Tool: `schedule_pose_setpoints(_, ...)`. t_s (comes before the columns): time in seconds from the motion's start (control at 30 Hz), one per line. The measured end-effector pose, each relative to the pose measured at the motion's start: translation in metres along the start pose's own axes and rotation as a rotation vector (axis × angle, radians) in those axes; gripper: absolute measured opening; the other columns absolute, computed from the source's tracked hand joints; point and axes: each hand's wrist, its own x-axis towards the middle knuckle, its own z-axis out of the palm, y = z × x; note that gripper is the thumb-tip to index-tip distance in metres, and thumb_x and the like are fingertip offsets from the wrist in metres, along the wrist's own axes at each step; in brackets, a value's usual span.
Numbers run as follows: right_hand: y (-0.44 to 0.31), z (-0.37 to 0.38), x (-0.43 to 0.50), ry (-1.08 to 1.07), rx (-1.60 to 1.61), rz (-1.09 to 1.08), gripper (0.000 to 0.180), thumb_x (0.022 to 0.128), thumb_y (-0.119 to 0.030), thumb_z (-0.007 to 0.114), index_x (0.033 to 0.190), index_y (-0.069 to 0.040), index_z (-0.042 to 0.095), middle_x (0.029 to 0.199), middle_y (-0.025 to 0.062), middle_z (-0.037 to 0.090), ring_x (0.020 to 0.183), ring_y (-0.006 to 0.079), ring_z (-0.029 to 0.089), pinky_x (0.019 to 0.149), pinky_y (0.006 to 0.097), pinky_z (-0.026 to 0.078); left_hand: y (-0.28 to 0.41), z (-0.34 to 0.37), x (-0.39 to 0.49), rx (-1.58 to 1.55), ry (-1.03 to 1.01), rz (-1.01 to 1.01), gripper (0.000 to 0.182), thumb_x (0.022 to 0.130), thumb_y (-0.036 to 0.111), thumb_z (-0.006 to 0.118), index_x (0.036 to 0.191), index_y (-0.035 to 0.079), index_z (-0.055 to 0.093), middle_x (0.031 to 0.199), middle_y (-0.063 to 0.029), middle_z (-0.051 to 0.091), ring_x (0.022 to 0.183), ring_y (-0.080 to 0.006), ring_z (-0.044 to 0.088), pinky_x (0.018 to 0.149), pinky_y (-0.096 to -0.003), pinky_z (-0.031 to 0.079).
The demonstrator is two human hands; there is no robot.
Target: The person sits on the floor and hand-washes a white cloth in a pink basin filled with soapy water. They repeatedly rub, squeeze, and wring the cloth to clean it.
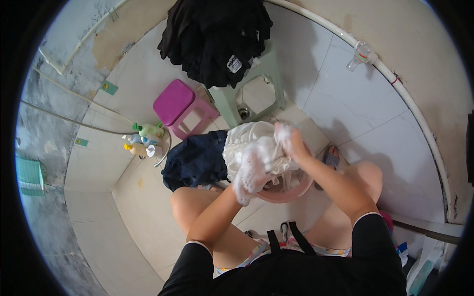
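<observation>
A wet white garment (240, 142), gathered in folds and coated with suds, is bunched over a pink plastic basin (283, 198) between my knees. My right hand (290, 140), foamy on its back, grips the fabric at the far right side. Thick lather covers my left hand (252, 179) at the near left side of the cloth, hiding most of its fingers; its exact hold is unclear. Below the garment, more wet cloth and water show inside the basin. Dark navy clothing (196, 161) lies against the basin's left side.
A pale green plastic stool (272, 74) carries a heap of black clothes (218, 40). Left of it stands a pink stool (176, 101). Several pump bottles (150, 130) cluster by a hose (168, 148) on the tiled floor. A floor drain (243, 113) shows under the green stool.
</observation>
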Motion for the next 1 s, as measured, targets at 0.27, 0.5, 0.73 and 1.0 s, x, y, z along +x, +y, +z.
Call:
schedule_pose_setpoints(0.27,0.019,-0.024,-0.023,-0.524,0.077,-0.098,0.047,0.087,-0.017,0.067,0.13,-0.004,0.051,0.127,0.0074,0.057,0.113,0.02,0.056,0.097,0.0333,0.045,0.079,0.087,-0.052,1.297,-0.108,0.521,0.037,0.089,0.01,0.059,0.122,-0.006,0.052,0.121,-0.0167,0.059,0.106,-0.029,0.061,0.091,-0.0378,0.052)
schedule_pose_setpoints(0.5,0.014,-0.015,-0.035,-0.374,0.573,0.09,0.044,0.095,-0.021,0.054,0.134,-0.002,0.046,0.134,0.0111,0.051,0.118,0.0235,0.054,0.106,0.0365,0.041,0.07,0.1,-0.058,0.688,-0.009,0.549,0.035,0.094,0.031,0.052,0.119,0.006,0.055,0.11,-0.0086,0.06,0.098,-0.025,0.058,0.087,-0.0381,0.05)
schedule_pose_setpoints(0.73,-0.027,-0.096,-0.023,-0.25,0.677,-0.1,0.039,0.09,-0.015,0.048,0.126,0.002,0.052,0.126,0.0115,0.056,0.115,0.02,0.056,0.1,0.0324,0.043,0.06,0.072,-0.026,-0.477,0.347,-0.068,0.03,0.098,0.027,0.044,0.112,0.002,0.055,0.092,-0.0114,0.058,0.084,-0.0237,0.055,0.078,-0.0358,0.05)
schedule_pose_setpoints(1.0,-0.058,-0.085,-0.009,-0.101,0.004,-0.318,0.028,0.082,-0.011,0.062,0.108,-0.001,0.064,0.115,0.0132,0.061,0.106,0.0211,0.059,0.09,0.0343,0.048,0.009,0.052,-0.007,-0.5,0.285,-0.551,0.095,0.081,0.075,0.051,0.138,0.002,0.033,0.143,-0.0235,0.035,0.132,-0.0465,0.033,0.106,-0.0629,0.028)
